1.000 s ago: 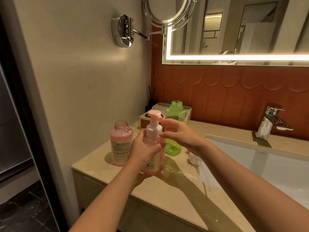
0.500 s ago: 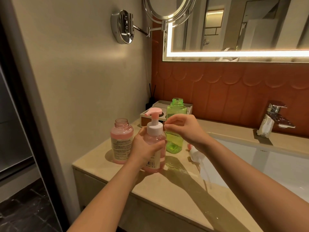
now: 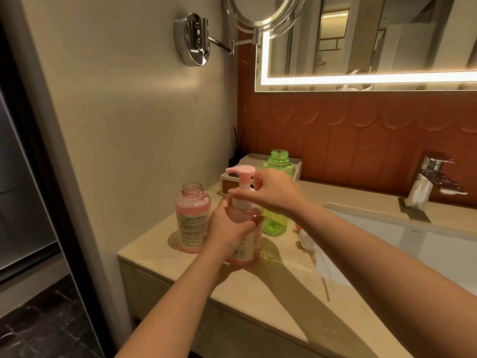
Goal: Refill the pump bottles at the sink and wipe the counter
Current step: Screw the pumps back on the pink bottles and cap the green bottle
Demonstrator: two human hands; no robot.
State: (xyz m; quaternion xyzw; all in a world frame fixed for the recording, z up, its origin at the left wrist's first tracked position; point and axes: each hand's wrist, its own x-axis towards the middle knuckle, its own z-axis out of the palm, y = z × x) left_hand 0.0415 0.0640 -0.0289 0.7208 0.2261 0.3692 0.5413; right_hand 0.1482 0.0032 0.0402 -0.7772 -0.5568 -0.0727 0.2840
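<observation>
A pink pump bottle (image 3: 245, 250) stands on the beige counter (image 3: 278, 288) near its left end. My left hand (image 3: 228, 228) grips its body. My right hand (image 3: 271, 195) pinches the white collar of its pump head (image 3: 241, 177) from the right. An uncapped pink bottle (image 3: 192, 218) with a label stands just left of it. An uncapped, nearly empty green bottle (image 3: 277, 174) stands behind, partly hidden by my right hand.
A white sink basin (image 3: 418, 244) lies to the right with a chrome faucet (image 3: 428, 179) behind it. A white cloth (image 3: 313, 246) lies at the basin's left edge. A small tray box (image 3: 247, 161) and reed diffuser (image 3: 237, 151) sit in the back corner. A swing-arm mirror (image 3: 258, 11) juts overhead.
My right hand has lifted off and come back onto the pump collar, with its fingers now reaching across it to the left. My left hand keeps its grip on the bottle.
</observation>
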